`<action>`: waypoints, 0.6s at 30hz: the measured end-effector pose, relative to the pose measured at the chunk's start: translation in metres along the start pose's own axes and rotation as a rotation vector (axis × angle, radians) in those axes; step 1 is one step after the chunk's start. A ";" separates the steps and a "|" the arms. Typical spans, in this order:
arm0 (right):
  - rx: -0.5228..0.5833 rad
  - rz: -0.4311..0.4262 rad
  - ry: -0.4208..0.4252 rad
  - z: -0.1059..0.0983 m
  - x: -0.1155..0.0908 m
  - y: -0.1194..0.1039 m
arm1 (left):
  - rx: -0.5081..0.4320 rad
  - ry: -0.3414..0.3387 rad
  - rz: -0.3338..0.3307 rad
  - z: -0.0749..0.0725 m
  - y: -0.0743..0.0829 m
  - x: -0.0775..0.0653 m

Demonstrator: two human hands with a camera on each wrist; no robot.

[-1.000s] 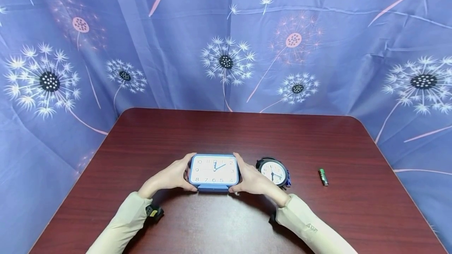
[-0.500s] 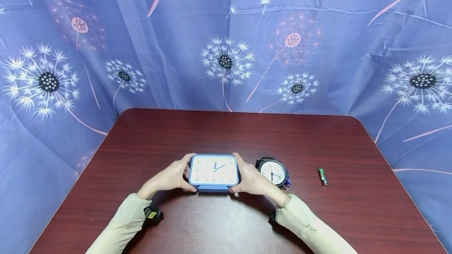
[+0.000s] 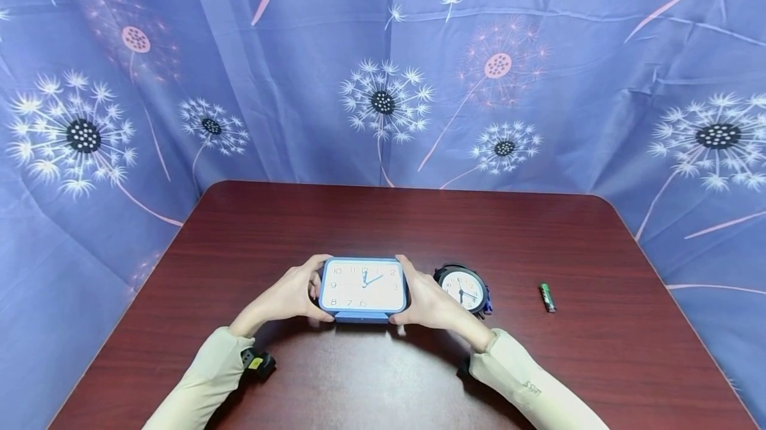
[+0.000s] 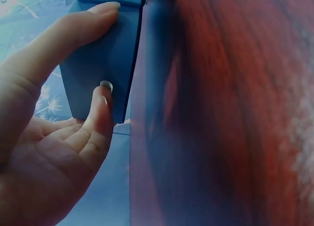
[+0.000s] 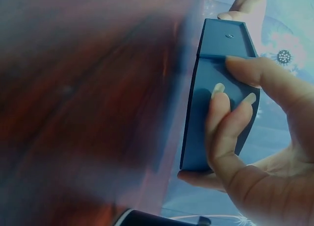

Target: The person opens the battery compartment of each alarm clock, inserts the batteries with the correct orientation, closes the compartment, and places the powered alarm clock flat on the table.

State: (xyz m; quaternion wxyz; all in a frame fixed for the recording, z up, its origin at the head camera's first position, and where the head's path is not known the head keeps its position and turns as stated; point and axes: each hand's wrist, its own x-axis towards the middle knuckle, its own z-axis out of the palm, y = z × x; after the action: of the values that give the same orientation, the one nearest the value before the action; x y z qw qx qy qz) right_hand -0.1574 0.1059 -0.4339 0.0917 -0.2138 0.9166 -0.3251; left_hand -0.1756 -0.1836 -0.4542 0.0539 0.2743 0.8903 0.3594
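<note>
Between both hands, a blue rectangular alarm clock (image 3: 362, 286) with a white face is turned toward the head camera. My left hand (image 3: 291, 294) grips its left end, the thumb low and other fingers along the side and top. The right hand (image 3: 425, 298) grips the opposite end in much the same way. In the left wrist view, thumb and a fingertip press the blue end of the clock (image 4: 100, 59). Seen from the right wrist, the thumb and two fingertips lie on the other blue end of the clock (image 5: 201, 128).
A round black alarm clock (image 3: 462, 290) lies just right of the right hand, partly covered by it. Farther right is a green battery (image 3: 547, 298). The dark red wooden table (image 3: 383, 217) ends at a blue dandelion-print curtain (image 3: 311, 84).
Both hands keep their grip on the blue alarm clock, which tilts very slightly and shifts a few pixels. The round clock and battery stay where they were.
</note>
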 end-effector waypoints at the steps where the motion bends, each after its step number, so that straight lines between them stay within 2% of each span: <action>1: -0.001 0.000 0.001 -0.001 0.000 0.000 | -0.002 0.005 0.002 0.000 0.000 0.000; 9: -0.006 0.018 0.014 -0.005 -0.003 -0.005 | -0.021 0.029 -0.002 -0.002 0.002 -0.002; 18: 0.020 -0.013 0.024 -0.013 -0.009 -0.011 | -0.078 0.057 0.024 -0.004 0.002 -0.004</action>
State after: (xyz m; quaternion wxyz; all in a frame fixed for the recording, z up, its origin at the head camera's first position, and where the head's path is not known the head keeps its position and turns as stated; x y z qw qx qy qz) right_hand -0.1501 0.1095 -0.4161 0.0808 -0.2148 0.9130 -0.3373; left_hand -0.1723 -0.1867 -0.4507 0.0347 0.2723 0.8734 0.4023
